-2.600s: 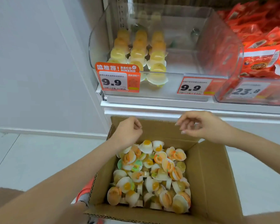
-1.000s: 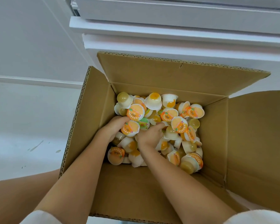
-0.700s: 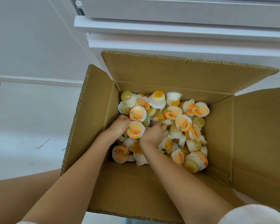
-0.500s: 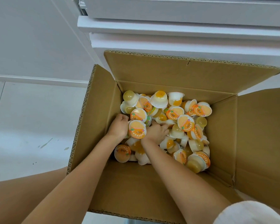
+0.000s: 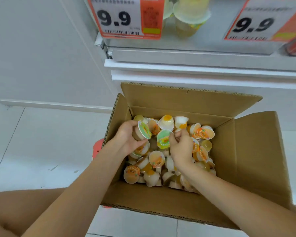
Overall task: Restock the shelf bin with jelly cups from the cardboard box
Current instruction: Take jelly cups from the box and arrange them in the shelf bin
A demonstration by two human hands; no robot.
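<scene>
An open cardboard box (image 5: 246, 159) on the floor holds a heap of small jelly cups (image 5: 202, 134) with orange and green foil lids. My left hand (image 5: 128, 137) grips one green-lidded jelly cup (image 5: 143, 130) just above the heap, at the box's left side. My right hand (image 5: 181, 147) pinches a second green-lidded cup (image 5: 163, 139) beside it. Above, the clear shelf bin (image 5: 212, 19) shows a few yellow jelly cups (image 5: 190, 14) behind its front wall; most of the bin is cut off by the frame's top edge.
Two orange price tags reading 9.9 (image 5: 123, 17) (image 5: 256, 23) hang on the bin front. White shelf rails (image 5: 195, 65) jut out above the box. A white wall and tiled floor (image 5: 41, 142) lie left. My knee (image 5: 24, 211) is at lower left.
Both hands have come up out of the heap, each now holding a green-lidded cup. The view has tilted upward, bringing the bin front and price tags back into sight.
</scene>
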